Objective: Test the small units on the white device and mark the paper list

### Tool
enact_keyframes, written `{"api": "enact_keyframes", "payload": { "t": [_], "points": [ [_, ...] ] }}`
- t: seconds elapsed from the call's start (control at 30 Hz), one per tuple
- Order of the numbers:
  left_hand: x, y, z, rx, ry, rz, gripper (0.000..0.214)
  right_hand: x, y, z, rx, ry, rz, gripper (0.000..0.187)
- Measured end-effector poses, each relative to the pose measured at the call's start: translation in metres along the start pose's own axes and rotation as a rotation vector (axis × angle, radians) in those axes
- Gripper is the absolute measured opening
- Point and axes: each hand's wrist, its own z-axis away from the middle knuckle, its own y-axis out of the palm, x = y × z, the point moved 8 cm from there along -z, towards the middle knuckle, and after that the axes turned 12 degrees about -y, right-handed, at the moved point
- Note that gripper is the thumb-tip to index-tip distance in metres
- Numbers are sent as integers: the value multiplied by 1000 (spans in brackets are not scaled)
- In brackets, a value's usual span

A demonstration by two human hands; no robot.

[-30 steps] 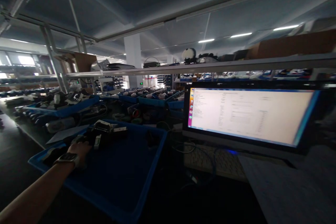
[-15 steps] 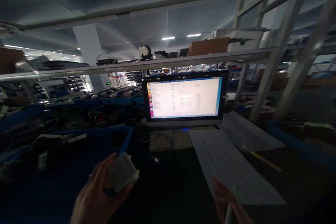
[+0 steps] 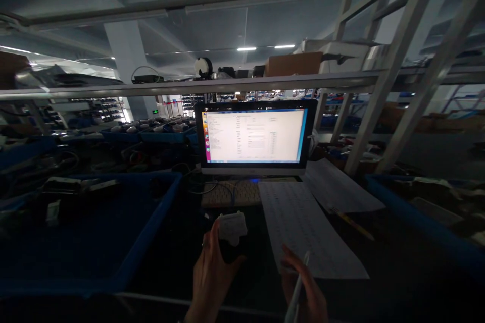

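one left hand [image 3: 212,272], thumb spread, touches a pale part [image 3: 233,228], details blurred; the right hand [image 3: 312,292] clamps a cut-off pen [image 3: 297,288].

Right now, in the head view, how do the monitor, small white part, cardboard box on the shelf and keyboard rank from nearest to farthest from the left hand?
1. Small white part: at the left hand's fingers.
2. Keyboard: beyond the part, in front of the monitor.
3. Monitor: behind the keyboard.
4. Cardboard box: on the shelf, above the monitor's right half.
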Motion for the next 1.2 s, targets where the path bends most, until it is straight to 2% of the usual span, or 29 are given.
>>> {"api": "enact_keyframes", "payload": {
  "t": [0.13,0.23,0.5,0.63,0.77,0.83,0.97,1.07,1.2],
  "points": [
    [-11,-13,7,-169,385,-113,63,10,-2,-6,-34,-48,18,24],
    [-17,-8,8,-202,587,-192,58,12,-2,-8,-30,-60,31,25],
    [-15,15,-2,-168,649,-71,48,13,-2,-7,-45,-62,23,22],
    [-16,18,-13,-156,660,-16,40,13,-3,-9,-28,-39,59,23],
    [-19,20,-28,-133,742,-15,40,10,-3,-8,-52,-23,32,24],
    [-20,20,-32,-141,790,-12,41,5,-2,-3,-52,21,-9,25],
    [-18,17,-36,-184,824,24,38,-13,-1,3,-18,212,-136,26],
    [-17,14,-34,-222,869,55,33,-28,-9,-16,-64,293,-252,25],
    [-8,20,-38,-284,920,50,25,-60,-14,-72,-160,318,-406,38]
  ]
}}
